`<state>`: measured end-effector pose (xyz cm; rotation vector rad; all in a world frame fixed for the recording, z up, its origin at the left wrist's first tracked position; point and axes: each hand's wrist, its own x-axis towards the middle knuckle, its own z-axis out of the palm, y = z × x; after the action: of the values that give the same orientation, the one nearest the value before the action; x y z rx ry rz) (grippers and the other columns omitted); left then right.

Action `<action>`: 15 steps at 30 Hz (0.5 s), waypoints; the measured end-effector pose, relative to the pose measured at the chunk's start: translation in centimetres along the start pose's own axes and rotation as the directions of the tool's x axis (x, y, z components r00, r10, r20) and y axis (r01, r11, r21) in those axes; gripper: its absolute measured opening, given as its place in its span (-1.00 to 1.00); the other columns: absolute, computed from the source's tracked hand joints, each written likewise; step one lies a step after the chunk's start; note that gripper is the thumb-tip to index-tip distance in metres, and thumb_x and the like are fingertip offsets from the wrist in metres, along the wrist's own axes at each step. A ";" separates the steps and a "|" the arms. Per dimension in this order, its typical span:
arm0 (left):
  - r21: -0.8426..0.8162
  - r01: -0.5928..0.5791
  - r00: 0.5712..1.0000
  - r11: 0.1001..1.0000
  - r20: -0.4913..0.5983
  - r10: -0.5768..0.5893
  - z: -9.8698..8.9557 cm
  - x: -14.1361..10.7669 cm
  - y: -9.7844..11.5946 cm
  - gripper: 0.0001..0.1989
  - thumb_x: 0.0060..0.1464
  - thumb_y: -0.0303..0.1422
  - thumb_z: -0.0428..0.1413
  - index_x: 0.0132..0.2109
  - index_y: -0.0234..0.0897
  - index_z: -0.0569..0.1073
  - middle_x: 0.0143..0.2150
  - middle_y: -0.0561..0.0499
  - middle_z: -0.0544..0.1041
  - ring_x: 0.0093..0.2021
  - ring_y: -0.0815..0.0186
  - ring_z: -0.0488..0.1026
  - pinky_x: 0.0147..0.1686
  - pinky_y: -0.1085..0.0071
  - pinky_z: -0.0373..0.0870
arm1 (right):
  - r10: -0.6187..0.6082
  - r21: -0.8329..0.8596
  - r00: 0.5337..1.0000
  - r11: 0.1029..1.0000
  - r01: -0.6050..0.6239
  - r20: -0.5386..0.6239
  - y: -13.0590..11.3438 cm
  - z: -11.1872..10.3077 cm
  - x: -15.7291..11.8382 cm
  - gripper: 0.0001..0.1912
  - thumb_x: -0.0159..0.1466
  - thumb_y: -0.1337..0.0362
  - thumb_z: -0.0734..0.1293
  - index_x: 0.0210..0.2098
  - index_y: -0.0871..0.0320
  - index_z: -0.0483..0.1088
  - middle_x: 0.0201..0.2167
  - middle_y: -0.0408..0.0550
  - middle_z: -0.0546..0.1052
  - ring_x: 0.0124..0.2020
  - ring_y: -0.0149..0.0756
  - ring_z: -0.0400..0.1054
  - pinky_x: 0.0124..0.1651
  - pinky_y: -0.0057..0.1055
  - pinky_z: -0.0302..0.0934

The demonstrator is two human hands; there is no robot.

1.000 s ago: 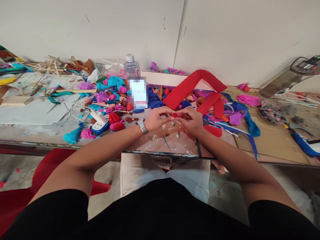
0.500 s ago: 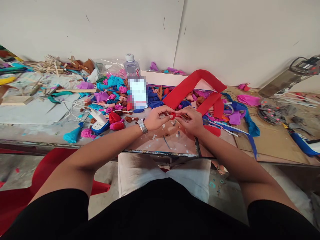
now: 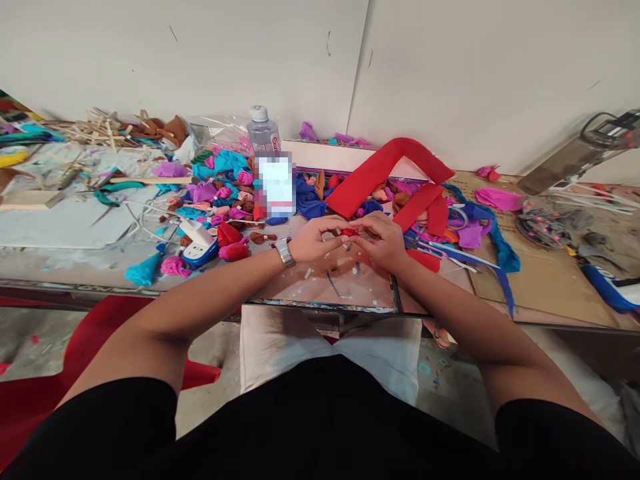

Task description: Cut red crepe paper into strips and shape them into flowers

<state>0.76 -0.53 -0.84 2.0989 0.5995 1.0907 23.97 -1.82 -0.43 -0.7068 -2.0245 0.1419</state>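
Grip is pinching from both sides: left hand and right hand are holding a small red piece between their fingertips. Piece is sitting at the left hand's 3 o'clock, the right's 9; neither is clearly nearer. Fingers are covering most of it, so can't tell its long axis. Wide red strip is lying beyond, toward 1 o'clock. Scrap-dotted table is showing at 6, running to its near edge; socket block is sitting well apart at 9.
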 end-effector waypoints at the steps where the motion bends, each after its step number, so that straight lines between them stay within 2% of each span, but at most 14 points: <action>1: -0.011 0.009 1.000 1.000 0.009 -0.009 0.0 0.0 0.0 -0.62 0.32 -0.06 0.21 0.05 -0.23 0.66 0.05 -0.17 0.66 0.01 0.18 0.60 0.05 0.23 0.51 | -0.009 -0.007 1.000 1.000 0.009 -0.001 0.1 0.0 0.0 -0.67 0.38 -0.03 0.46 -0.01 0.03 0.62 -0.25 -0.01 0.63 -0.19 -0.15 0.53 -0.09 -0.19 0.45; 7: -0.122 0.088 0.995 0.989 0.057 -0.081 0.2 0.0 -0.3 -0.58 0.31 -0.01 0.21 0.06 -0.26 0.63 0.05 -0.17 0.66 -0.02 0.19 0.60 0.01 0.26 0.53 | -0.073 -0.034 0.997 0.997 0.073 -0.018 0.4 0.1 0.0 -0.76 0.40 0.03 0.46 -0.08 -0.01 0.67 -0.25 -0.02 0.62 -0.20 -0.19 0.52 -0.10 -0.21 0.45; 10: -0.152 0.117 0.993 0.981 0.014 -0.116 0.4 0.0 -0.4 -0.53 0.26 0.00 0.27 0.10 -0.27 0.59 0.07 -0.17 0.65 -0.03 0.21 0.60 -0.03 0.30 0.54 | -0.088 -0.034 0.995 0.996 0.087 -0.037 0.5 0.1 0.0 -0.80 0.40 0.06 0.47 -0.11 0.01 0.67 -0.22 -0.02 0.62 -0.17 -0.19 0.53 -0.10 -0.22 0.45; 12: -0.147 0.135 0.990 0.980 -0.018 -0.139 0.4 0.1 -0.4 -0.53 0.23 0.00 0.29 0.07 -0.28 0.58 0.04 -0.16 0.65 -0.05 0.23 0.60 -0.03 0.31 0.54 | -0.082 -0.033 0.996 0.996 0.081 -0.044 0.5 0.1 0.0 -0.81 0.40 0.07 0.47 -0.11 0.01 0.67 -0.20 -0.01 0.63 -0.15 -0.19 0.54 -0.08 -0.22 0.45; 15: -0.134 0.157 0.987 0.978 -0.005 -0.159 0.3 0.0 -0.5 -0.56 0.24 0.00 0.27 0.00 -0.30 0.58 -0.02 -0.14 0.65 -0.08 0.24 0.60 -0.01 0.27 0.54 | -0.044 -0.016 0.999 0.999 0.043 -0.027 0.4 0.1 0.0 -0.75 0.39 0.00 0.46 -0.13 0.01 0.65 -0.18 0.01 0.66 -0.14 -0.16 0.56 -0.05 -0.18 0.46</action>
<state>1.02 -0.28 -1.33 1.8958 0.6700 1.0296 24.08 -1.47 -0.58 -0.6707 -2.0152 0.0906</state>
